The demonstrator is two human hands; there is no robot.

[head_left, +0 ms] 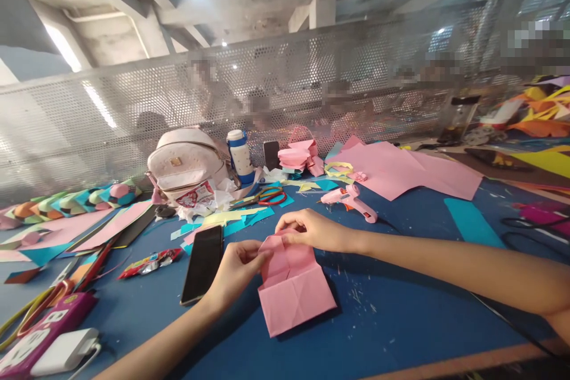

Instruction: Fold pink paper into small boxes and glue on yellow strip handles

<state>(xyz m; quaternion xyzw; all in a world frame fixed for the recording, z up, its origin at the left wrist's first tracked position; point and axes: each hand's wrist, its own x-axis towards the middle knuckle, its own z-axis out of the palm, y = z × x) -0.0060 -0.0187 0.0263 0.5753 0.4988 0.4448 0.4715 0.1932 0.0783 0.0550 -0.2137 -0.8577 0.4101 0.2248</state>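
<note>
One folded pink paper (297,300) is at the near middle of the desk (401,309), pinched by your left hand (240,264) at its left edge and your right hand (309,230) at its far end. You seem mid-fold; the next move likely calls for firm, even creasing.

The folded pink paper form (297,304) looks matt and creased, the rectangular black glass-faced phone (202,267) smooth and glossy, the pink pistol-shaped plastic glue gun (354,202) smooth, the grey perforated metal partition (285,71) dull.
</note>
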